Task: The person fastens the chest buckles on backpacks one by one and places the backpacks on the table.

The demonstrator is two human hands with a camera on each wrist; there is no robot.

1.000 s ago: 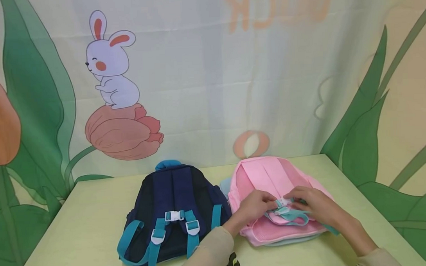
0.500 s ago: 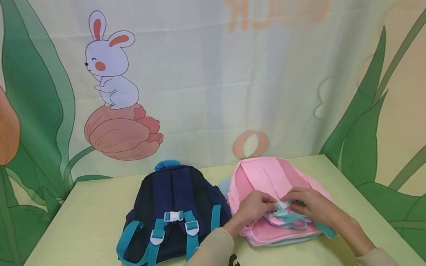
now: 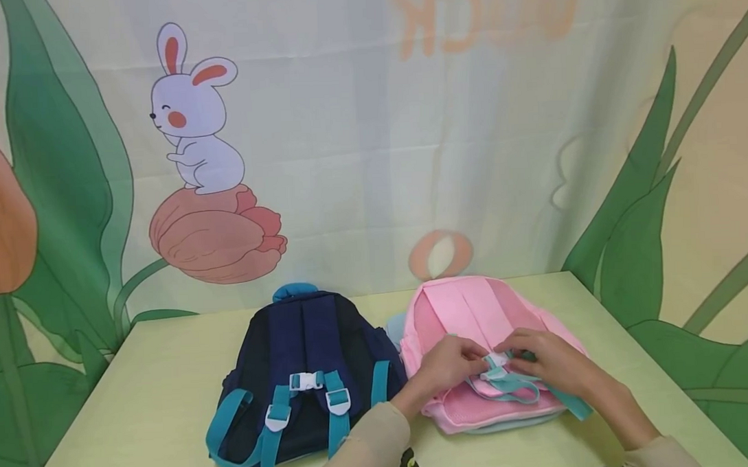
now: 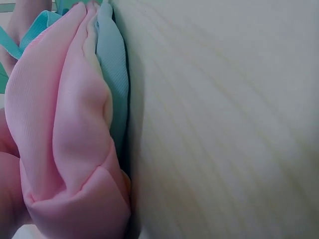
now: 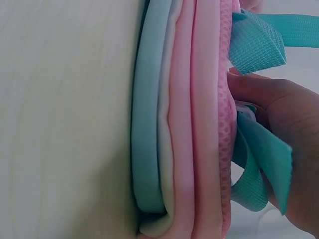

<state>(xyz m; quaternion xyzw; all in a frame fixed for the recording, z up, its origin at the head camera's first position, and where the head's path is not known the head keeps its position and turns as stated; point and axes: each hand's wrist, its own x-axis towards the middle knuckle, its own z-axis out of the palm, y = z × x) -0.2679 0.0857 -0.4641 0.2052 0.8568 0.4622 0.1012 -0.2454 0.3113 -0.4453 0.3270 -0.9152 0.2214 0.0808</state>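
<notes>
A pink backpack (image 3: 469, 306) lies on the table at the right, its back panel and shoulder straps facing up. Over its middle, both hands meet at a small white buckle (image 3: 497, 359) on teal webbing (image 3: 518, 385). My left hand (image 3: 448, 365) pinches the buckle's left side with thumb and fingers. From the other side, my right hand (image 3: 548, 358) pinches it too; fingers partly cover the buckle. In the right wrist view, the right hand (image 5: 294, 124) is bent around the strap hardware beside the pink mesh. Only part of the left hand (image 4: 10, 184) shows in the left wrist view.
A navy backpack (image 3: 303, 332) lies to the left, its teal straps joined by a fastened white buckle (image 3: 305, 381). Light blue fabric (image 3: 396, 325) shows under the pink bag. A printed curtain (image 3: 347, 159) hangs behind the pale table (image 3: 150, 379).
My right hand has shifted slightly left, bringing the buckle closer to my left hand. A loose teal strap end at the right has swung further into sight. The navy backpack stays put.
</notes>
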